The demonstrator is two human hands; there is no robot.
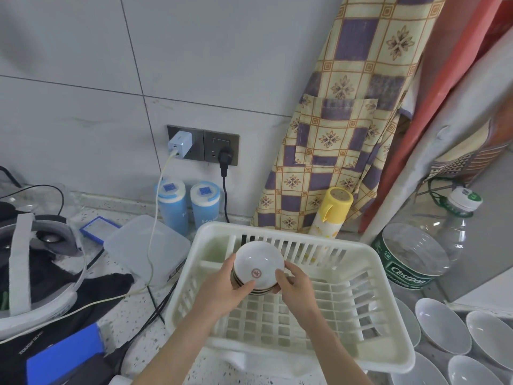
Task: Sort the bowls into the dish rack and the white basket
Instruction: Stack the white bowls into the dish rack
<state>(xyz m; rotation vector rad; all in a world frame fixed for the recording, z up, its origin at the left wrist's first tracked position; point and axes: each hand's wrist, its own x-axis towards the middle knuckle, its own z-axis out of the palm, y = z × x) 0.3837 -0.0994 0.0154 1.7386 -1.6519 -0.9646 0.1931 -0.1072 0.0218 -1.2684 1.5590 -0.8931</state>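
Observation:
A stack of small white bowls (258, 263), turned upside down with a red mark on the top one's base, is held over the far left part of the white basket (369, 307). My left hand (222, 290) grips the stack's left side and my right hand (294, 284) grips its right side. Dark bands show on the rims of the lower bowls. Several plain white bowls (441, 323) lie tilted at the lower right, beside the basket. I cannot tell which object is the dish rack.
Left of the basket lie a clear plastic lid (138, 245), cables, a headset (36, 273) and blue boxes. Two blue canisters (188, 207) and a yellow flask (333, 212) stand by the wall. A large water bottle (424, 245) lies right of the basket. A patterned apron hangs behind.

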